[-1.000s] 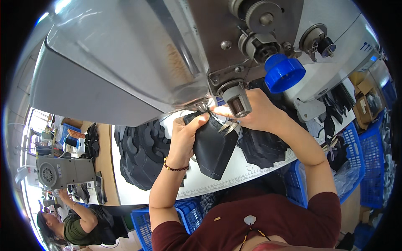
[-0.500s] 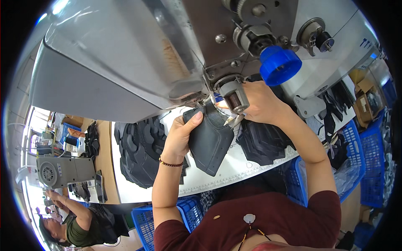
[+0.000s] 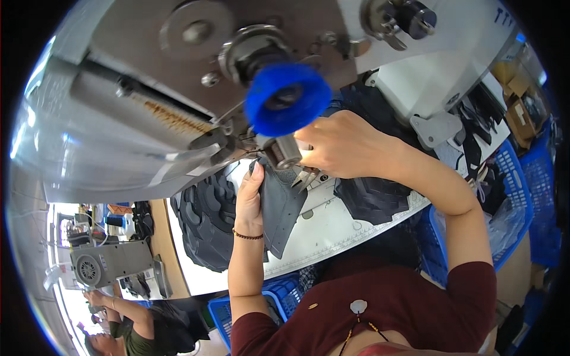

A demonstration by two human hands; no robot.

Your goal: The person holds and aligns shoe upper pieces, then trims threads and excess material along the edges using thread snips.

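My left hand (image 3: 249,199) pinches the upper edge of a black, leather-like cut piece (image 3: 280,210), thumb on its face. The piece hangs tilted below the sewing machine's head (image 3: 160,71), its lower end tapering over the white table. My right hand (image 3: 350,145) is closed beside the machine's needle area. From it the metal tips of thread snips (image 3: 304,178) stick out, close to the right edge of the piece. Their handle and most of my right fingers are hidden behind the blue knob (image 3: 288,98) and a metal machine part.
Stacked black pieces (image 3: 205,222) lie left of my left hand, and another stack (image 3: 374,199) lies under my right forearm. A ruler strip runs along the front of the white table (image 3: 329,237). Blue baskets (image 3: 504,237) stand at right and below. Another person (image 3: 139,323) works at far left.
The view has shifted, so the machine head and blue knob appear further left. My left hand has turned the black piece more edge-on. The snips stay in my right hand near it.
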